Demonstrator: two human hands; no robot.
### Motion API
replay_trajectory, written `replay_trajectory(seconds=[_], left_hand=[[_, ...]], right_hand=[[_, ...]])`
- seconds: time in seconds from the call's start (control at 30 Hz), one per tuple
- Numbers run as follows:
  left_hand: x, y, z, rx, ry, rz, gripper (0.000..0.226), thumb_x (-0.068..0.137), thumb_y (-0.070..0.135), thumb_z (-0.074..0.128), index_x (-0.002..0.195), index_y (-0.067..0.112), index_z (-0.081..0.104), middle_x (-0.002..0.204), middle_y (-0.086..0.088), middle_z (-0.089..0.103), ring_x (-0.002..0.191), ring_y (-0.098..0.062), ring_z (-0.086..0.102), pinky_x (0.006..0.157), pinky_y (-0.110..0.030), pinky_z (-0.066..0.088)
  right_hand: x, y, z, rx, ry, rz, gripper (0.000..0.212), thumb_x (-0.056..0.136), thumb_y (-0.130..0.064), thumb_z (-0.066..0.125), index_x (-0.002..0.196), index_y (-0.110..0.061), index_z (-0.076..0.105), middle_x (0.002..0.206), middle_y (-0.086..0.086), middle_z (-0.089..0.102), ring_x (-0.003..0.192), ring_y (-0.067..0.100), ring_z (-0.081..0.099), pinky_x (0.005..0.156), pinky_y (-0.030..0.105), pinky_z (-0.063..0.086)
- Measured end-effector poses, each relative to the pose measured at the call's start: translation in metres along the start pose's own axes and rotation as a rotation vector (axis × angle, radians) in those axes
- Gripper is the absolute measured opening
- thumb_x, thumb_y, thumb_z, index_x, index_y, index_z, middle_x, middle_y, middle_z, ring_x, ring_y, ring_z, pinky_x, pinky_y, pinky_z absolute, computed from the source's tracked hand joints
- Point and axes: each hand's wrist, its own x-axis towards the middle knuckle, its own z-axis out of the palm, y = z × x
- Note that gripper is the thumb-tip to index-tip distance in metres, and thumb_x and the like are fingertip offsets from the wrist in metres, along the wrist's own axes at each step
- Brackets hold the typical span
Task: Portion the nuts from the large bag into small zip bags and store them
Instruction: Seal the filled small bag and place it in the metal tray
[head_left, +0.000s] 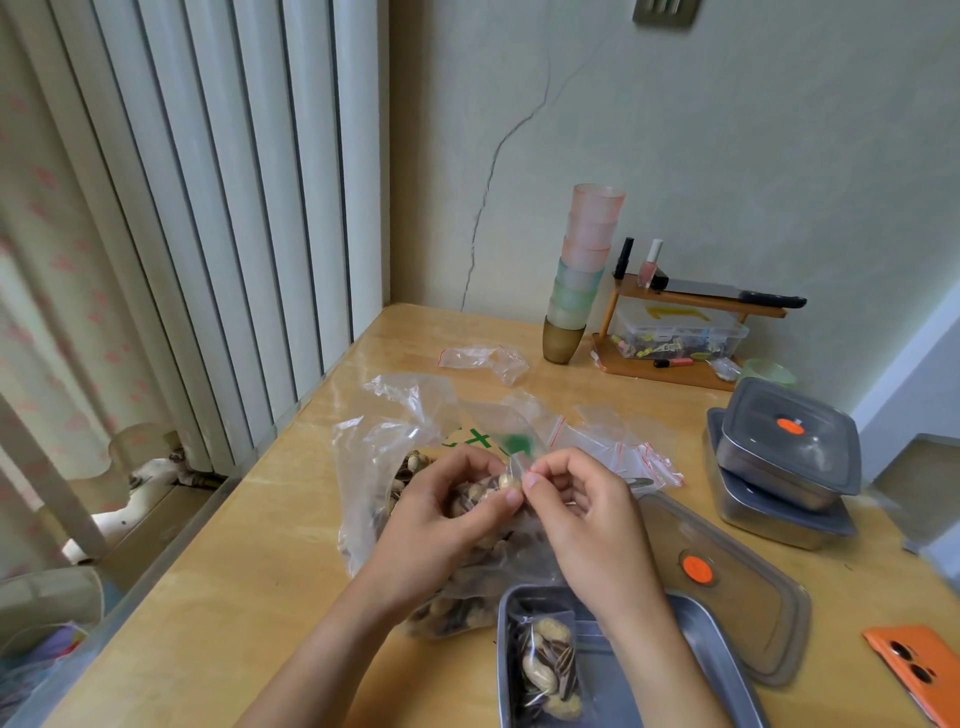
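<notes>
one filled bag (548, 670) already lies in the steel tray (696, 634) at 6 o'clock. the left hand (441, 512) and right hand (582, 509) pinch a second zip bag (511, 480) at centre, over the large bag (379, 452), which holds plenty of nuts. empty bags (623, 447) wait at 2 o'clock.

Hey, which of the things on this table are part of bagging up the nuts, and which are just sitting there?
In use: large nut bag, small zip bag pinched by left hand and right hand, spare zip bags, filled bag in open metal container, lid, stacked containers.
Lying about: cup stack, nail polish, knife, orange phone, clip box.
</notes>
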Motion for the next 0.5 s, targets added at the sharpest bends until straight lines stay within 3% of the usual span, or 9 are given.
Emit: replay_trajectory(seconds=[0.13,0.3,0.5], left_hand=[[-0.0015,0.0031,-0.0018,0.032,-0.014,0.03,0.02,0.088,0.019,0.079,0.1,0.01,0.066,0.091,-0.008,0.067,0.08,-0.016,0.06,0.074,-0.026,0.05],[-0.0015,0.0028,-0.0021,0.059,-0.023,0.026,0.026,0.085,0.026,0.077,0.103,0.011,0.067,0.095,-0.006,0.067,0.09,-0.031,0.061,0.079,-0.034,0.051],[-0.0015,0.0038,-0.0019,0.033,-0.042,0.002,0.026,0.086,0.027,0.075,0.106,0.012,0.067,0.098,-0.004,0.069,0.089,-0.028,0.063,0.078,-0.028,0.051]], right_hand=[[-0.0012,-0.0043,0.0004,0.039,-0.015,0.01,0.011,0.096,-0.016,0.068,0.087,-0.023,0.07,0.077,-0.001,0.076,0.079,0.017,0.072,0.08,0.042,0.058],[0.001,-0.0023,-0.0002,0.049,0.032,-0.004,0.016,0.093,-0.012,0.071,0.08,-0.022,0.072,0.074,-0.004,0.073,0.07,0.011,0.067,0.069,0.03,0.054],[-0.0006,-0.0032,0.0025,0.012,-0.018,-0.048,0.016,0.1,-0.012,0.063,0.086,-0.02,0.067,0.076,-0.002,0.073,0.072,0.014,0.067,0.071,0.034,0.055]])
